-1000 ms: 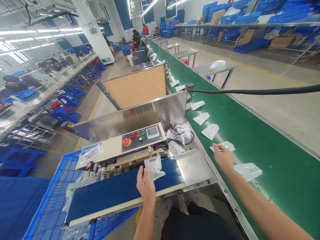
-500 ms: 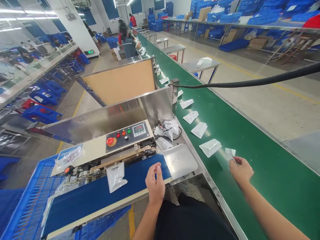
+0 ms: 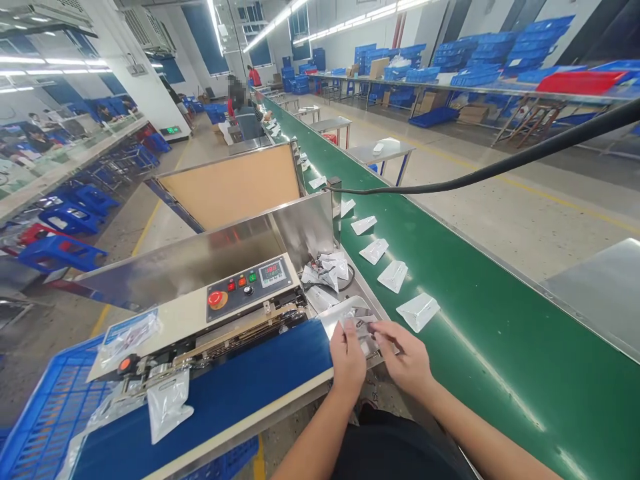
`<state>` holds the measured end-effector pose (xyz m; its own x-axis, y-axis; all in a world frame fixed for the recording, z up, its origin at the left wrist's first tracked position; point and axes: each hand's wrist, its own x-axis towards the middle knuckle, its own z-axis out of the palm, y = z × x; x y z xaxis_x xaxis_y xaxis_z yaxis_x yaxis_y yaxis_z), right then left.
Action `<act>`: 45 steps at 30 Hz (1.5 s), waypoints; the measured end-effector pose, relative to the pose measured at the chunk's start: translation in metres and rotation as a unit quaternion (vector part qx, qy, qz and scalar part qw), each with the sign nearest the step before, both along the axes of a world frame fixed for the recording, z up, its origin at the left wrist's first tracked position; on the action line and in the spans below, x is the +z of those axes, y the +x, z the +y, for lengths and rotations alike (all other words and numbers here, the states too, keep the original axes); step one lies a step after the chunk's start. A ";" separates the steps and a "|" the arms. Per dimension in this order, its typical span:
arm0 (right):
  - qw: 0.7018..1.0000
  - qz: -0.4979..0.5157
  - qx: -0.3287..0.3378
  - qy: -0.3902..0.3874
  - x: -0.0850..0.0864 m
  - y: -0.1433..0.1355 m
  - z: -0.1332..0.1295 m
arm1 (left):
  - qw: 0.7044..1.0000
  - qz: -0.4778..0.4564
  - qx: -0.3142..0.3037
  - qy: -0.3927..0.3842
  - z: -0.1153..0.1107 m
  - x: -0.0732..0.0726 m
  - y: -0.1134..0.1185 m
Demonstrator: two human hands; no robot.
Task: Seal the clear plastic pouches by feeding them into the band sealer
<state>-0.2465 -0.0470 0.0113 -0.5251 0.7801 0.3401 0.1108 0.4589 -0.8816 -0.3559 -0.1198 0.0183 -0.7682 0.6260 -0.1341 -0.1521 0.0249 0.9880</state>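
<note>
A small clear-and-white plastic pouch (image 3: 364, 321) is between my two hands over the metal plate (image 3: 330, 321) at the near end of the sealing machine. My left hand (image 3: 349, 360) pinches its left side, thumb uppermost. At its right edge, the fingers of my right hand (image 3: 407, 357) are closed on it, partly hiding it. Another white pouch (image 3: 169, 403) hangs from the sealer's rollers, its lower part over the blue belt (image 3: 250, 373). Several flat pouches, the nearest one (image 3: 419, 311) included, lie in a row on the green conveyor (image 3: 490, 333).
The machine's control panel (image 3: 250, 287) has a red knob and lit display. Crumpled pouches (image 3: 327, 272) lie behind the plate. A blue crate (image 3: 45, 400) stands at the belt's far left end. A black cable (image 3: 465, 181) crosses above the conveyor. A seated person (image 3: 245, 117) is farther along.
My right hand has brought a pouch from the green conveyor leftward to the metal plate. My left hand has moved right to meet it. The pouch in the sealer has travelled left.
</note>
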 end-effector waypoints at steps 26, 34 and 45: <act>0.920 -0.110 -0.003 -0.375 -0.034 -0.128 0.030 | 0.948 -0.261 0.176 -0.047 -0.022 -0.058 -0.102; 0.880 -0.156 0.068 -0.443 -0.035 -0.159 -0.006 | 0.932 -0.251 0.258 -0.050 -0.068 -0.055 -0.126; 0.857 -0.295 -0.419 -0.056 -0.110 0.081 0.130 | 0.903 0.024 0.416 -0.108 -0.164 -0.037 -0.100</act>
<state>-0.1653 0.0826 -0.0983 0.1797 0.9779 0.1066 0.8014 -0.0827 -0.5924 -0.4562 -0.2839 -0.0184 -0.9687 -0.2068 -0.1375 -0.1637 0.1149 0.9798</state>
